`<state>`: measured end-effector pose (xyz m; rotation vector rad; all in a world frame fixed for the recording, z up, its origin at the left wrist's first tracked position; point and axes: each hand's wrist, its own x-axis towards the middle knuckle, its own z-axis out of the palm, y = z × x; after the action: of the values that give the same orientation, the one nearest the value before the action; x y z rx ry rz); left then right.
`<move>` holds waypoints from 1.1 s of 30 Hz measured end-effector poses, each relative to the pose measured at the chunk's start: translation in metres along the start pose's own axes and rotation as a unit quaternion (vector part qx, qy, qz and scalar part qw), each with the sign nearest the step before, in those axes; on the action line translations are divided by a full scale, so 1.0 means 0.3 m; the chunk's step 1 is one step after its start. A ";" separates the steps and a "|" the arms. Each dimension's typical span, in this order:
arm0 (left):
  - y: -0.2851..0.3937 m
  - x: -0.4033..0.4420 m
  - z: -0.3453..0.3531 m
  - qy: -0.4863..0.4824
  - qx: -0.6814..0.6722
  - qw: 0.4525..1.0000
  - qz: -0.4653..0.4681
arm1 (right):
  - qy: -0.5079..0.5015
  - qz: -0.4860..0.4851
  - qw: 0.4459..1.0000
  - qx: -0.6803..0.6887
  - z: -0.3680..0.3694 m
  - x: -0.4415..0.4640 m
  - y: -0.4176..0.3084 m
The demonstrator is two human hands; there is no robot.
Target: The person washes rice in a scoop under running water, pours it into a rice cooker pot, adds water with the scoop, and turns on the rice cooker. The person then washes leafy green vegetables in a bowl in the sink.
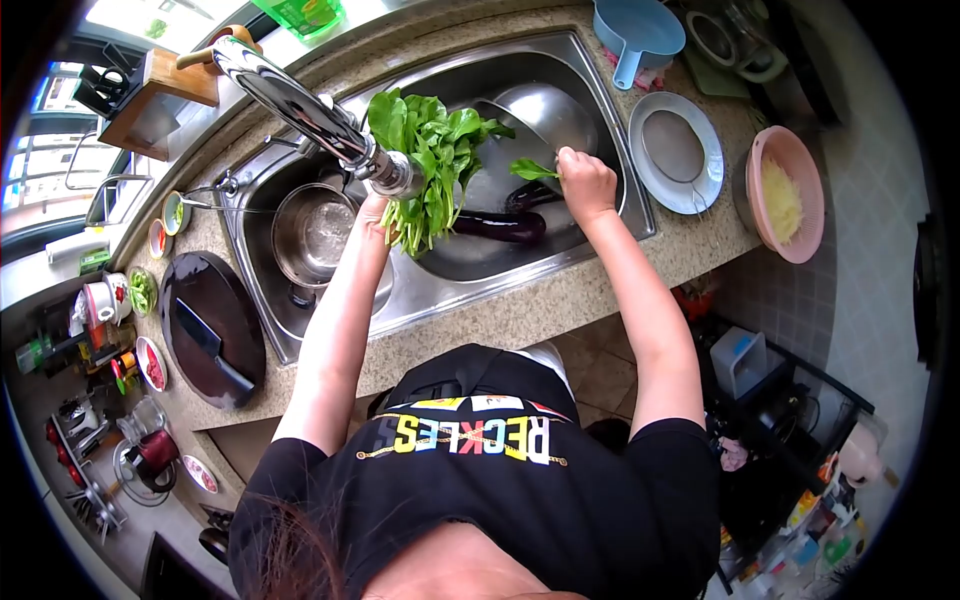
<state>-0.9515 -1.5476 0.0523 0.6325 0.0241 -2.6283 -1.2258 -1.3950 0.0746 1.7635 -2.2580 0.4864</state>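
Observation:
My left hand (pixel 373 214) is closed round the stems of a bunch of leafy greens (pixel 430 160), held over the sink divider. The faucet (pixel 390 172) hides part of this hand. Over the right basin, my right hand (pixel 587 185) pinches a single green leaf (pixel 533 170), apart from the bunch. Below the hands a dark purple eggplant (pixel 505 227) lies in the right basin, and another eggplant (pixel 530 196) is behind it. A metal bowl (pixel 550 115) rests at the far side of that basin. The left basin holds a metal pot (pixel 312 235).
A cleaver (pixel 210 340) lies on a dark round chopping board (pixel 190 270) at the left. Right of the sink are a white plate (pixel 712 150) with a strainer (pixel 673 147), a pink basket (pixel 808 185) of pale shreds and a blue dipper (pixel 645 30). A knife block (pixel 160 105) stands by the window.

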 end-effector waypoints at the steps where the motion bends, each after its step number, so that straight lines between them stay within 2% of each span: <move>1: -0.005 -0.003 0.004 -0.001 -0.001 1.000 -0.002 | 0.014 -0.039 0.999 -0.011 0.008 0.016 0.015; 4: -0.014 -0.004 0.012 -0.002 -0.005 1.000 -0.008 | 0.022 -0.130 0.991 -0.031 0.058 0.037 0.047; 5: -0.014 -0.005 0.001 -0.002 -0.016 1.000 -0.014 | 0.024 -0.130 0.991 -0.031 0.064 0.032 0.050; 7: -0.007 -0.005 -0.027 -0.003 -0.065 0.997 -0.038 | -0.013 -0.170 0.985 -0.031 0.064 0.019 0.052; 11: 0.008 -0.025 -0.049 -0.011 -0.100 0.992 -0.074 | -0.054 -0.181 0.982 0.002 0.020 -0.059 0.039; 16: -0.010 -0.050 0.002 -0.027 -0.098 0.993 -0.061 | -0.091 -0.198 0.976 0.026 -0.017 -0.118 0.030; 18: -0.014 -0.056 0.006 0.006 -0.111 0.991 -0.076 | -0.085 -0.188 0.978 0.035 -0.017 -0.119 0.030; 22: -0.015 -0.041 -0.043 -0.006 -0.109 0.992 -0.066 | -0.069 -0.150 0.986 0.010 -0.035 -0.040 0.054; 24: -0.041 -0.058 0.054 0.009 -0.124 0.990 -0.060 | -0.035 -0.135 0.990 0.017 -0.030 -0.005 0.065; 26: -0.046 -0.053 0.057 -0.054 -0.090 0.993 -0.055 | -0.008 -0.135 0.990 0.035 -0.026 0.015 0.066; 29: -0.043 -0.037 0.069 -0.045 -0.089 0.994 -0.047 | 0.018 -0.123 0.992 0.018 -0.024 0.055 0.072; 31: -0.024 -0.021 0.054 -0.043 -0.112 0.991 -0.053 | -0.013 -0.009 0.997 0.072 -0.023 0.080 0.076; 33: -0.013 -0.010 0.016 -0.063 -0.102 0.991 -0.050 | -0.037 0.142 0.977 0.157 0.008 0.097 0.086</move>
<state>-0.9527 -1.5433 0.0575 0.4034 0.2908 -2.7108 -1.2581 -1.4163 0.0806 1.6144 -2.6218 0.8915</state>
